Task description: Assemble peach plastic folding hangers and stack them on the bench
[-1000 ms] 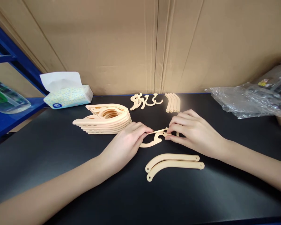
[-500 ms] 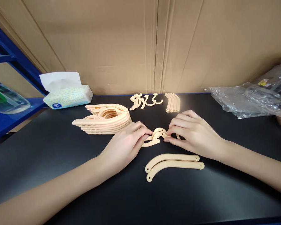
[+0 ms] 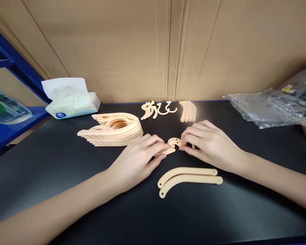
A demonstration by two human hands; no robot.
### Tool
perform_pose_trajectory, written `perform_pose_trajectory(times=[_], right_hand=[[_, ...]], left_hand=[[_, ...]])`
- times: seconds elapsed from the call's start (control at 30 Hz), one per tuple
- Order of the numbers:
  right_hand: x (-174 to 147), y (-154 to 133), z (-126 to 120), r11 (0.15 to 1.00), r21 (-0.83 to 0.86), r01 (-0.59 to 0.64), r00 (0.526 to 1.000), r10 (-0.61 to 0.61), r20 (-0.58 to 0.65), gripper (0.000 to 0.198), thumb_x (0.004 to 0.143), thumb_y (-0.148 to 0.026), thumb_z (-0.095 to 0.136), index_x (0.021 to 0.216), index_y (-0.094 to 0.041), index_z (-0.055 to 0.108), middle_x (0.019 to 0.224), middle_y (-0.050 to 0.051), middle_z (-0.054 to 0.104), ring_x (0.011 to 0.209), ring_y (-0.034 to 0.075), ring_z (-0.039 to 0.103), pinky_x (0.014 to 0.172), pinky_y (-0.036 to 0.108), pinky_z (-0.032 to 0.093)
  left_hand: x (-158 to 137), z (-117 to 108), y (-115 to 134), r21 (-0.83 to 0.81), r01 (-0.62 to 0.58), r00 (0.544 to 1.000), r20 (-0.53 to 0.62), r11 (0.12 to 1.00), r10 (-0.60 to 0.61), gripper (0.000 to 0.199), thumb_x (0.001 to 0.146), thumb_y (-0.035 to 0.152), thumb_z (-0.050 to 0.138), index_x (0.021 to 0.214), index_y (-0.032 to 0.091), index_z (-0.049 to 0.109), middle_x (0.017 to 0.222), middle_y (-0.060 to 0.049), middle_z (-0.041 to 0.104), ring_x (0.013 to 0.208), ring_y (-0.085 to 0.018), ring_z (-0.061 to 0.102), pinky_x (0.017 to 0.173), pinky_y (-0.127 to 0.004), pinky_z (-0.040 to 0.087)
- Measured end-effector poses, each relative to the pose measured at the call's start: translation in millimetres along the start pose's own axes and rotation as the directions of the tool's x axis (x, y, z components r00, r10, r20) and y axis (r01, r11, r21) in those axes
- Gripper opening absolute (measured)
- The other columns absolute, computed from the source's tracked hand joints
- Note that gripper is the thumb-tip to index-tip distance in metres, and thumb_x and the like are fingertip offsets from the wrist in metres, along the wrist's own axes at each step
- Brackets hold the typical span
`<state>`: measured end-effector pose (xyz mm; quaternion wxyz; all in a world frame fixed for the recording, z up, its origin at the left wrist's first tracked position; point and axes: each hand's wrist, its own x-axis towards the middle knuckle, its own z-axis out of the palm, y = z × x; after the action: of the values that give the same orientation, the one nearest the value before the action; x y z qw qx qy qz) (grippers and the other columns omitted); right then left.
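Observation:
Two beige curved hanger hooks point(image 3: 177, 143) with small holes lie side by side on the black table, partly hidden by my fingers. My left hand point(image 3: 139, 153) pinches their left part between thumb and fingertips. On the other side my right hand point(image 3: 206, 141) is closed on their right part, and a bit of curved beige plastic shows beneath its palm. Nearer to me, two bent hanger arms point(image 3: 187, 171) with holed ends lie one beside the other. A stack of folded beige hangers point(image 3: 112, 131) sits just beyond my left hand.
Several loose hooks point(image 3: 149, 109) and several hanger arms point(image 3: 187, 111) lie at the table's back edge. A tissue pack point(image 3: 72, 104) stands back left, beside a blue shelf frame point(image 3: 20, 76). Crumpled clear plastic bags point(image 3: 260, 107) lie back right, before a cardboard wall point(image 3: 117, 51).
My left fingers have slid a little to the right over the hooks, covering more of them. My right hand has shifted slightly left. The hanger arms and stack stay put.

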<state>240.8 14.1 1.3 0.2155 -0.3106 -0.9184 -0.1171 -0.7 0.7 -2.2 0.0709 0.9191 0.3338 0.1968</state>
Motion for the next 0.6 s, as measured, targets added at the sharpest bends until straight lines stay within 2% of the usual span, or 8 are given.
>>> perform_pose_trajectory(times=[0.23, 0.43, 0.6], right_hand=[[1.1, -0.7, -1.3, 1.000, 0.014, 0.004, 1.000, -0.004, -0.002, 0.021, 0.095, -0.022, 0.051, 0.082, -0.016, 0.066, 0.082, 0.003, 0.069, 0.075, 0.016, 0.060, 0.077, 0.033, 0.040], [2.2, 3.3, -11.3, 0.992, -0.118, -0.040, 0.995, 0.029, -0.094, 0.021, 0.095, -0.020, 0.051, 0.080, -0.016, 0.066, 0.080, 0.004, 0.071, 0.078, 0.017, 0.063, 0.076, 0.033, 0.040], [2.0, 7.2, -20.0, 0.970, -0.244, -0.023, 0.997, 0.003, -0.083, 0.025, 0.095, -0.023, 0.049, 0.079, -0.016, 0.066, 0.076, 0.005, 0.070, 0.076, 0.019, 0.063, 0.073, 0.034, 0.041]], left_hand=[[-0.7, -1.7, -0.4, 0.242, -0.088, 0.996, 0.004, 0.966, 0.090, 0.028, 0.099, 0.019, 0.046, 0.121, 0.018, 0.062, 0.111, -0.005, 0.066, 0.098, -0.021, 0.057, 0.083, -0.036, 0.044], [-0.5, -1.6, 1.5, 0.229, -0.082, 0.996, -0.007, 0.970, 0.086, 0.027, 0.098, 0.020, 0.048, 0.120, 0.019, 0.062, 0.111, -0.004, 0.066, 0.097, -0.021, 0.057, 0.083, -0.036, 0.045], [-1.7, -3.2, 1.2, 0.202, -0.075, 0.997, -0.011, 0.977, 0.079, 0.026, 0.098, 0.019, 0.048, 0.119, 0.021, 0.062, 0.113, -0.003, 0.065, 0.099, -0.020, 0.056, 0.084, -0.036, 0.045]])
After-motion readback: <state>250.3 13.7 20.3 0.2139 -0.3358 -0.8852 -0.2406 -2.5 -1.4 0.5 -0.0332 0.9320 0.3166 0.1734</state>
